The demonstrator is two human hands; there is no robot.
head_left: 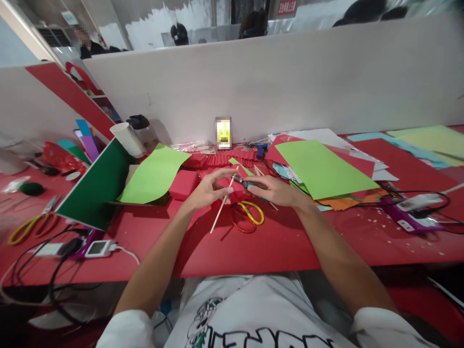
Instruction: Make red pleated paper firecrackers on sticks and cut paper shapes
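Note:
My left hand [209,188] is closed on a thin pale wooden stick [219,215], which slants down toward the table's front edge. In my right hand [274,190] is a pair of pliers [239,179] with teal handles. The plier jaws are at the stick's upper part, beside my left fingertips; whether they bite into it is too small to tell. Below my hands lie scissors [258,212] with yellow and red handles. Red paper and a red block [183,184] sit just behind and left of my hands. A second stick [273,206] shows under my right hand.
Light green sheets lie at left [155,174] and right, the right sheet [326,169] on a paper pile. A phone [224,133] leans against the white partition [290,82]. A dark green board [97,183], orange-handled scissors [34,227] and power strips with cables [413,217] flank the workspace.

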